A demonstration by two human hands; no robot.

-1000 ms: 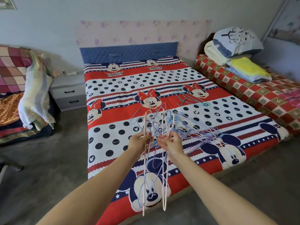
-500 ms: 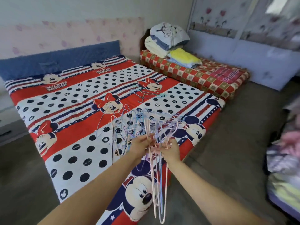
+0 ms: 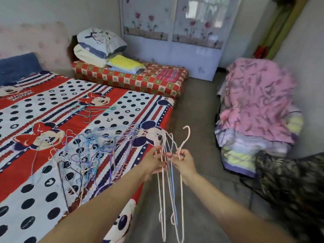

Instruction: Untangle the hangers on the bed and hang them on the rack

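A few thin wire hangers (image 3: 164, 195), pale pink and light blue, hang down over the floor beside the bed. My left hand (image 3: 154, 163) grips them near their necks. My right hand (image 3: 184, 160) pinches one pink hanger whose hook (image 3: 187, 133) points up. A tangled heap of blue, purple and pink hangers (image 3: 91, 148) lies on the bed (image 3: 43, 199), which has a red, white and blue cartoon-mouse sheet. A separate small cluster of hangers (image 3: 93, 111) lies farther up the bed. No rack is in view.
A low mattress in red check (image 3: 133, 79) carries folded bedding and pillows (image 3: 100, 44). To the right, a stack of folded quilts (image 3: 257, 116) stands on the grey floor (image 3: 198, 130). A dark patterned cloth (image 3: 294, 186) is at far right. A white wardrobe (image 3: 173, 32) stands behind.
My view has swung right, from over the bed toward the floor and wardrobe. Both hands lifted a few hangers clear of the heap and carried them right, off the bed's edge.
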